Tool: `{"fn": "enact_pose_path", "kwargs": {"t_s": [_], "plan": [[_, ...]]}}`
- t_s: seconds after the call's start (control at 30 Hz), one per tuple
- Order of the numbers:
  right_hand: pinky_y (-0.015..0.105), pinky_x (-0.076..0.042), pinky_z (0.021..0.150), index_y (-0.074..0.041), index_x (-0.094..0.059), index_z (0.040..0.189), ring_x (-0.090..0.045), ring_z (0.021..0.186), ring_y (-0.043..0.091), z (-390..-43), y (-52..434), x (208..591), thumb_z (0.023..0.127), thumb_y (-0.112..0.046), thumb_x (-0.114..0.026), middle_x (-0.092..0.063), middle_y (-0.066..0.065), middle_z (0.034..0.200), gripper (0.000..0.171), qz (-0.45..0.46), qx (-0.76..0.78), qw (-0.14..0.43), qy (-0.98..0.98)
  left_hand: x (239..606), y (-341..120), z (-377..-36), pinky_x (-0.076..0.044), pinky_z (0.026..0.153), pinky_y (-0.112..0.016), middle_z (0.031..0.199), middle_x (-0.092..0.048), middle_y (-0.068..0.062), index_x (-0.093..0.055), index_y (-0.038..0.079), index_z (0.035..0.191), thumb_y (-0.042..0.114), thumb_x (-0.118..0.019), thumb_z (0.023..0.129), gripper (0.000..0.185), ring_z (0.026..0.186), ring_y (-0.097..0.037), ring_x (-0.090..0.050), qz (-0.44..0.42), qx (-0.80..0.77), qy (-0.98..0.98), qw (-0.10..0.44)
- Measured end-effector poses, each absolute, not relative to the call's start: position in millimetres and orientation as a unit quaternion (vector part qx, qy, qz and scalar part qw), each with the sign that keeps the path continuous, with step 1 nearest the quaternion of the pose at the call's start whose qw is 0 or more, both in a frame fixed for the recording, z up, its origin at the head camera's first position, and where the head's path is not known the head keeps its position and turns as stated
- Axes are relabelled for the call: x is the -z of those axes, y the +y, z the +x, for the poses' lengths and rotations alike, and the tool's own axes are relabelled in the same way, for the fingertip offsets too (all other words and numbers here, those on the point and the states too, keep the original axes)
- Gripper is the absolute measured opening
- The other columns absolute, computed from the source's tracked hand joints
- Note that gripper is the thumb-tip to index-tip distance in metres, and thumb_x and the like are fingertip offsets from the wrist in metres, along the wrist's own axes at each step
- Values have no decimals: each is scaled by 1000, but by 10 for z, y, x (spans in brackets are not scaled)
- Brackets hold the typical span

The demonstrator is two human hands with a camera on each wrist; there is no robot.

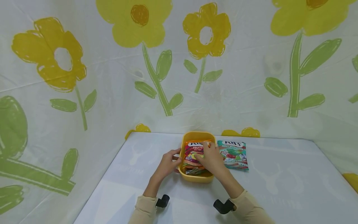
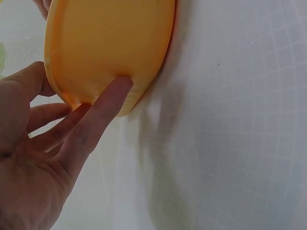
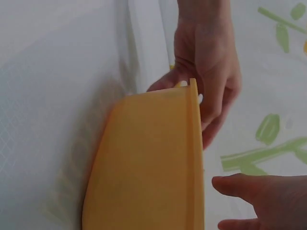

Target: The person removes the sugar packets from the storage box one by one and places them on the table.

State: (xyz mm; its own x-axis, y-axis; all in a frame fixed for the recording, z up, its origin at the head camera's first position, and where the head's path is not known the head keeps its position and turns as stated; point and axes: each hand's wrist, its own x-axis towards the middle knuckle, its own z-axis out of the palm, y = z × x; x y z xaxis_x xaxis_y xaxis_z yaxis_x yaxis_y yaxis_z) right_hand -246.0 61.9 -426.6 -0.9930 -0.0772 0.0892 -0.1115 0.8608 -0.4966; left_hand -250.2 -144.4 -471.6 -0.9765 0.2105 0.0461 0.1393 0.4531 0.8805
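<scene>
Mint pkt (image 1: 233,154) — beside tub (image 1: 198,178)

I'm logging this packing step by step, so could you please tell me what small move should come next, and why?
Probably the right hand should press the red fruit candy packet flat into the yellow plastic tub, since it lies on top of other packets there while the left hand steadies the tub's side. The green mint candy packet waits on the white table.

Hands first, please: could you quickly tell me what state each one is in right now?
Left hand: open, straight fingers against the yellow tub's side.
Right hand: fingers rest on the Fox's Fruits candy packet in the tub; grip cannot be told.
</scene>
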Motion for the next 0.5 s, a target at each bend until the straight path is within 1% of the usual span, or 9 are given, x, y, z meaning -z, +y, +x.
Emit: {"fn": "enact_pose_path", "kwargs": {"t_s": [0.17, 0.3, 0.5], "plan": [[68, -51, 92, -10, -45, 143, -49, 119, 47, -2486, 539, 4335, 86, -47, -71, -40, 30, 141, 73, 31, -252, 24, -967, 4723, -1447, -2490, -62, 54, -32, 136, -55, -22, -47, 3, 145, 10, -57, 94, 52, 110, -34, -63, 115, -528, 841, 32], [67, -51, 93, -10, -43, 145, -52, 115, 47, -2514, 494, 4388, 86, -50, -69, -40, 31, 140, 75, 25, -246, 26, -969, 4723, -1447, -2486, -63, 54, -33, 136, -55, -21, -46, 3, 145, 10, -57, 94, 52, 110, -34, -64, 118, -530, 839, 31], [67, -51, 93, -8, -42, 145, -52, 111, 46, -2533, 450, 4416, 86, -48, -70, -40, 31, 137, 76, 16, -259, 22, -966, 4738, -1452, -2489, -62, 54, -33, 134, -56, -22, -47, 3, 145, 11, -57, 95, 52, 111, -35, -63, 119, -527, 841, 32]]}}
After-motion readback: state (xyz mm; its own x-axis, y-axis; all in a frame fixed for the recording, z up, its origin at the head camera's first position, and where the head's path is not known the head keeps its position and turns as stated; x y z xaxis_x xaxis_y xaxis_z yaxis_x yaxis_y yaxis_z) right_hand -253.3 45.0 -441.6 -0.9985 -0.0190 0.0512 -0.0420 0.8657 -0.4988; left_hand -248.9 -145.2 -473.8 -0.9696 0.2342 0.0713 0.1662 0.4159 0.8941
